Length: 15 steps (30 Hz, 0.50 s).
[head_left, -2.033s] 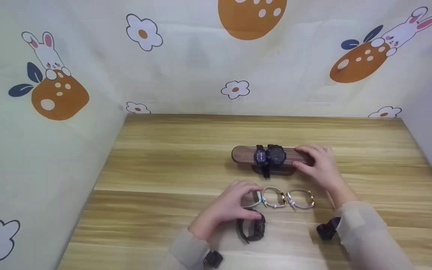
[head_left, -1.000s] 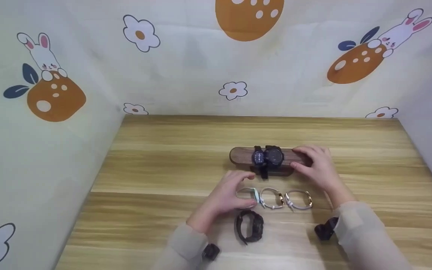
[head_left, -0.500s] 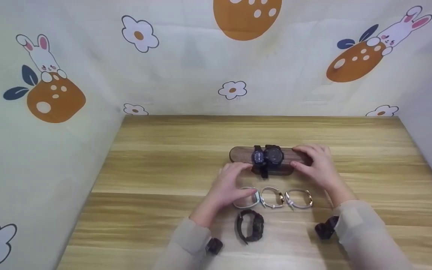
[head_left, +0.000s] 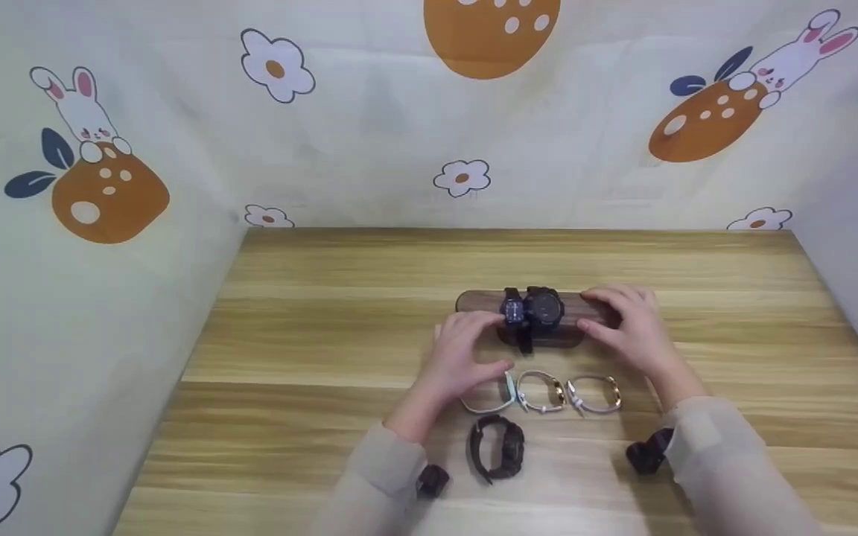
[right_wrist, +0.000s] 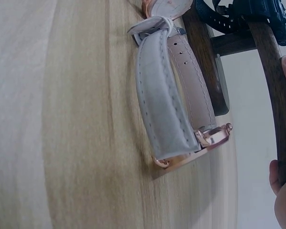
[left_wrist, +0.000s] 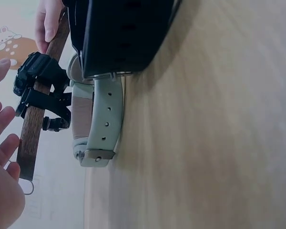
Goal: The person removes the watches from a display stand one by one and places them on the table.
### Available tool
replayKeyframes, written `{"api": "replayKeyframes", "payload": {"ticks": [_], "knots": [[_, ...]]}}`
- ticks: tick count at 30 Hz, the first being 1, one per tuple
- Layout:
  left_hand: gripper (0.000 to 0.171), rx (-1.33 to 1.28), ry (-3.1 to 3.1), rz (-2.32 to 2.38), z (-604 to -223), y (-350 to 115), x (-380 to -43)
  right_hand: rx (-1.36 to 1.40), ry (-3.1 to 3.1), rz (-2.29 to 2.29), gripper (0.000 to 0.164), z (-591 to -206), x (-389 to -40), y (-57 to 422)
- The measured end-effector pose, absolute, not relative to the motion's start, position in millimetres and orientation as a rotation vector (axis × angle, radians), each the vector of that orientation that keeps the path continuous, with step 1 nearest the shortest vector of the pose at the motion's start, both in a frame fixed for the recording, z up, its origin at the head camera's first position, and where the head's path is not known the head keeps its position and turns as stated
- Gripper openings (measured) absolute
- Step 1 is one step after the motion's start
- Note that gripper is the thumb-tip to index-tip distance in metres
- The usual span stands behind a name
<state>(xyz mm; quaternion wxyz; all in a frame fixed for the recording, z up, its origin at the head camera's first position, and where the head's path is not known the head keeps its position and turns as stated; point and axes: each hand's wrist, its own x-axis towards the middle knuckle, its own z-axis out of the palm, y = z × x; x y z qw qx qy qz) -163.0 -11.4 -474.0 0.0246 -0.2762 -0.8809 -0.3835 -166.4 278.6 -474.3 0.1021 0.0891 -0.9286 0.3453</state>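
Observation:
A dark wooden watch stand [head_left: 578, 313] has a small black square-faced watch [head_left: 515, 311] and a larger black round watch [head_left: 545, 308] round its bar. My right hand [head_left: 637, 335] grips the bar's right end, thumb in front and fingers behind. My left hand [head_left: 459, 356], thumb and fingers spread apart, is at the stand's left part. Its fingertips are close to the small watch; whether they touch it I cannot tell. In the left wrist view nothing lies between the thumb and fingers. Below that hand stands a mint-strapped watch [head_left: 509, 388], partly hidden by it in the head view.
Two pale-strapped watches with gold cases, one in the middle [head_left: 542, 392] and one at right [head_left: 595, 394], stand on the wooden table [head_left: 310, 313]. A chunky black watch [head_left: 497, 449] is nearer the front. Printed cloth walls [head_left: 369, 112] border the table's back and sides.
My left hand has left the chunky black watch's side and moved forward, past the mint-strapped watch, up to the stand. My right hand has kept its hold on the bar.

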Motion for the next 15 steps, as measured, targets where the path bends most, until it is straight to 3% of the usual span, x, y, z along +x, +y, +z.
{"api": "replayKeyframes", "payload": {"ticks": [15], "knots": [[0.066, -0.871, -2.747, -1.043, -474.5, -14.9, -178.3, 0.263, -2.742, 1.062, 0.051, -473.4, -166.6, 279.3]]}}
